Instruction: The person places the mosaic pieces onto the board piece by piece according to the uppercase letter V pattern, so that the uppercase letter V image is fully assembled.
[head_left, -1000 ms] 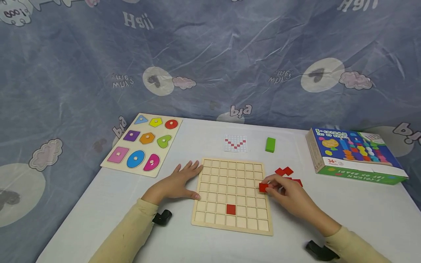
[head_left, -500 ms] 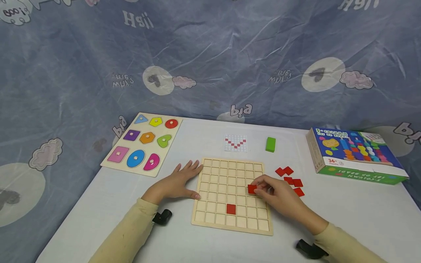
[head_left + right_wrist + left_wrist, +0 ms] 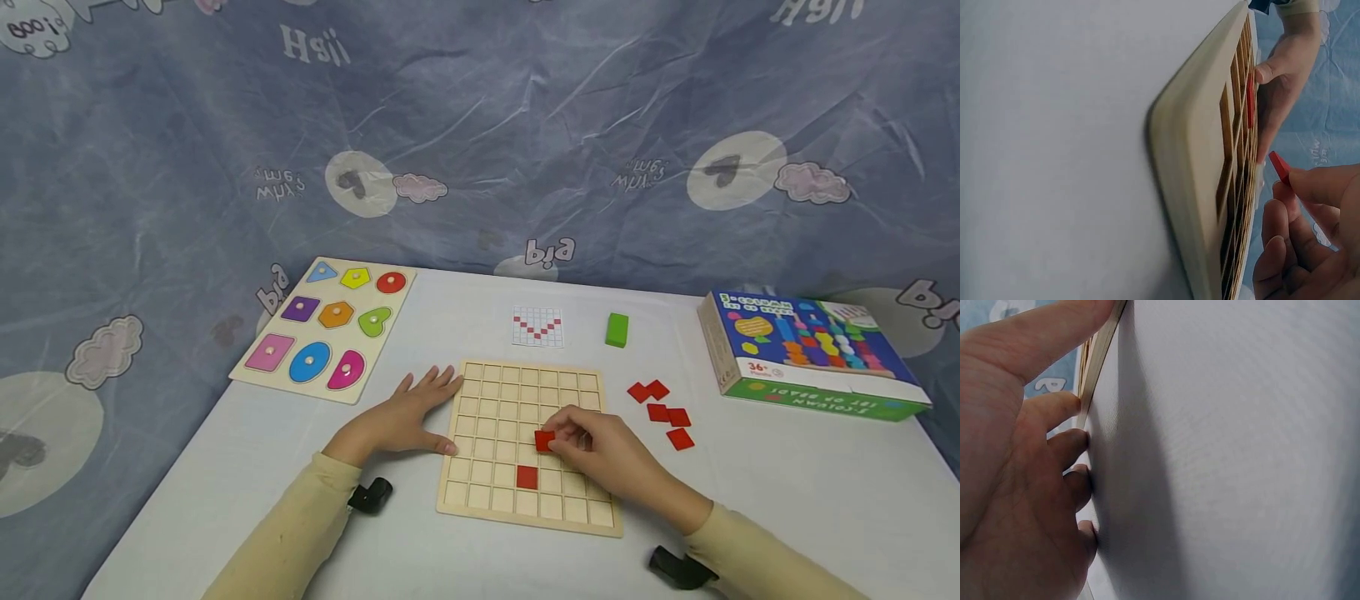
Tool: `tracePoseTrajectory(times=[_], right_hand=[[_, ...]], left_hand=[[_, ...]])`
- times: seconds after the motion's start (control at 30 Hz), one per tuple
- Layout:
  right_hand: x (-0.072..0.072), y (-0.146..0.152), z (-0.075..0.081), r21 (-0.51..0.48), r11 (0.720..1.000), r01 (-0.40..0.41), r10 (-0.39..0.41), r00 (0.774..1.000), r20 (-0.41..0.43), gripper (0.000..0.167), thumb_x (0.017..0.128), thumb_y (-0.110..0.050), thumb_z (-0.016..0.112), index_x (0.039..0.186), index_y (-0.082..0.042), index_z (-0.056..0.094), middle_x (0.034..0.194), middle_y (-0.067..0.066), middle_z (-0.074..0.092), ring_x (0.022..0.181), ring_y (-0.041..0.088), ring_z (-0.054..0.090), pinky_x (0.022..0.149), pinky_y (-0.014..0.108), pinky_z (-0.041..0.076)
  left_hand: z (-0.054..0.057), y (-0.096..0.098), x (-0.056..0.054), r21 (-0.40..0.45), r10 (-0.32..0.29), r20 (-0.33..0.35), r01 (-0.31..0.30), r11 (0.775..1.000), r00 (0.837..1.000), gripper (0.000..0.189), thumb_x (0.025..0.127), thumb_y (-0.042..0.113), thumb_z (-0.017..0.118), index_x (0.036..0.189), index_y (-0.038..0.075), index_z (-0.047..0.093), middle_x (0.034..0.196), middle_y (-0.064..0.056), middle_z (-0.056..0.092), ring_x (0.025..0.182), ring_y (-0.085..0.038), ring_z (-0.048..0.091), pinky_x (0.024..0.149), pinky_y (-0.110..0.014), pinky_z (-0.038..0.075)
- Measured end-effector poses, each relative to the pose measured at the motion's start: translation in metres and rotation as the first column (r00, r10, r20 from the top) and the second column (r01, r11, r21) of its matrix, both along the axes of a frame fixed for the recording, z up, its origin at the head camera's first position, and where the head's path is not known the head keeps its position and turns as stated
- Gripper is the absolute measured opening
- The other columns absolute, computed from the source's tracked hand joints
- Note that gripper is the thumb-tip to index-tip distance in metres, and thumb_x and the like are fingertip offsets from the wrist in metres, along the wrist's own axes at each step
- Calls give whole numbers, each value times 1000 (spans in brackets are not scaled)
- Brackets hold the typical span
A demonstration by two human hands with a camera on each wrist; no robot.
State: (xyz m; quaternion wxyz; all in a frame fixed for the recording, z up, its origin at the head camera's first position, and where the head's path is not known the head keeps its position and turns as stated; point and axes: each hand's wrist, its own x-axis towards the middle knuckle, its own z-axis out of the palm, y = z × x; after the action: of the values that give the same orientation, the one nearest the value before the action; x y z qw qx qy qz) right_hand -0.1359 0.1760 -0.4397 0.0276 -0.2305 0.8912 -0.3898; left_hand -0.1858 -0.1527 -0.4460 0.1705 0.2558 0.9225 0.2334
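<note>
A wooden grid board [image 3: 487, 388] lies on the white table, one red square tile [image 3: 527, 477] set in a cell near its front. Between thumb and fingers my right hand [image 3: 600, 450] pinches another red tile [image 3: 544, 441], held over the board just behind the set one. In the right wrist view this pinched tile [image 3: 1279, 167] is tilted and raised off the grid. My left hand [image 3: 401, 419] rests with fingers spread at the board's left edge, its thumb [image 3: 1054, 337] touching the rim in the left wrist view.
Several loose red tiles [image 3: 657, 412] lie right of the board. Behind it are a small card with a red V pattern [image 3: 537, 327] and a green block [image 3: 617, 330]. A shape puzzle [image 3: 322, 333] sits back left, a toy box [image 3: 813, 354] back right.
My right hand has carried the pinched red tile leftward from the board's right edge to over its middle, uncovering the loose tiles. The left hand has stayed in place.
</note>
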Motion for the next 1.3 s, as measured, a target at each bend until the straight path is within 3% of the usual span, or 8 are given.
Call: tracePoseTrajectory(times=[0.37,0.9,1.3], right_hand=[[0,-23,-3,19,998,-56,56,998,13,15,92,-15,76,102,-24,71,80,-16,62,73,4,58,67,21,51],[-1,-44,-7,74,995,-74,75,997,-18,12,91,-12,76,99,-20,71,76,-18,57,68,-1,53,65,21,50],[0,-54,-5,110,992,-59,60,998,-8,14,89,-14,79,96,-23,70,77,-18,56,74,6,54,67,23,48]], left_hand=[[-1,1,0,-12,22,4,-22,1000,1000,108,78,50,85,163,18,27,170,-5,16,157,-28,4,125,-54,-2],[1,1,0,-12,20,13,-19,1000,1000,107,78,50,85,163,18,26,170,-5,16,157,-29,3,125,-54,-2],[1,1,1,-8,23,14,-23,1000,1000,107,78,51,84,163,18,27,169,-5,16,157,-28,3,125,-54,-3]])
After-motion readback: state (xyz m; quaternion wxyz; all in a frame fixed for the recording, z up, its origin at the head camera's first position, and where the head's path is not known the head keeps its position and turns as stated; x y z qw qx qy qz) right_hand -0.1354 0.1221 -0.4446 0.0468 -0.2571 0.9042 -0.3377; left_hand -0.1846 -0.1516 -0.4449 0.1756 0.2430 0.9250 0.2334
